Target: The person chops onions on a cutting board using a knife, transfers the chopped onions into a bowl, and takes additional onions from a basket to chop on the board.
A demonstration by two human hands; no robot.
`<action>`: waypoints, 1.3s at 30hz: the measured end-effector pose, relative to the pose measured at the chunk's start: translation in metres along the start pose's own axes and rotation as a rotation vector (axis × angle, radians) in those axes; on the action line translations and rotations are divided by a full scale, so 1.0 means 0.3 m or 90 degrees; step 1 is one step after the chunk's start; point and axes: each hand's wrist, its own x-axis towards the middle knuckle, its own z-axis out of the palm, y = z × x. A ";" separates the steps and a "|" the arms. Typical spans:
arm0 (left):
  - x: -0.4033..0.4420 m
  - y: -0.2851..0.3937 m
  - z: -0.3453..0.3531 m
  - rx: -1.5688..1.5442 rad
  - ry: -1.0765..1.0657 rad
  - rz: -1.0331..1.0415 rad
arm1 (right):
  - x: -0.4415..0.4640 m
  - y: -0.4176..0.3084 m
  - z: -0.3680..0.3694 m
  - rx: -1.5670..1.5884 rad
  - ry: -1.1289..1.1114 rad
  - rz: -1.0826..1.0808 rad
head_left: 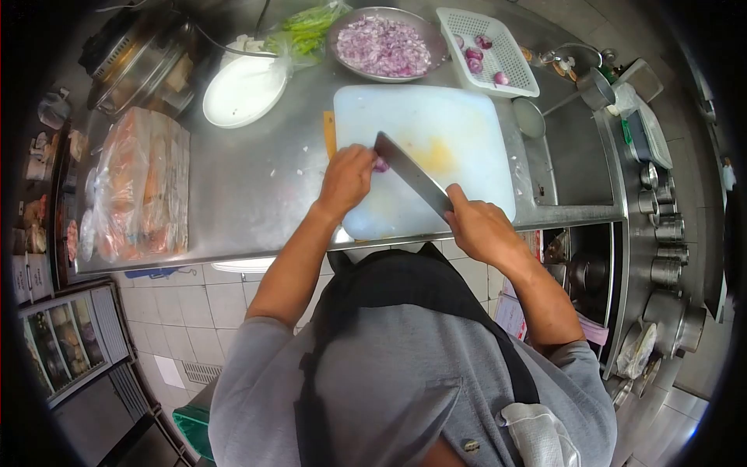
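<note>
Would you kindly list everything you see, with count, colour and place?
onion piece: one, purple, left fingertips
knife: one, grey, over board
board: one, white, on counter
counter: one, grey, centre
chopped onion: uncounted, purple-white, in bowl
bowl: one, grey, beyond board
onions: several, purple, in basket
basket: one, white, far right of board
greens: uncounted, green, left of bowl
plate: one, white, below greens
bag: one, clear, counter's left
pots: several, grey, right
Smaller clutter: unclear
apron: one, black, worn
left hand: one, bare, at onion piece
right hand: one, bare, on knife
</note>
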 end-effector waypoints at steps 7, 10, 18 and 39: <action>-0.027 -0.001 -0.007 -0.014 -0.007 -0.012 | 0.043 0.032 0.116 -0.022 -0.035 0.040; -0.034 -0.010 -0.003 0.003 -0.016 -0.041 | 0.019 0.011 0.046 -0.030 0.000 0.003; -0.033 -0.011 -0.001 -0.006 0.021 -0.002 | 0.029 0.022 0.110 0.006 -0.026 0.018; 0.080 0.103 -0.035 0.079 -0.188 -0.145 | 0.020 0.122 0.019 0.053 0.092 -0.032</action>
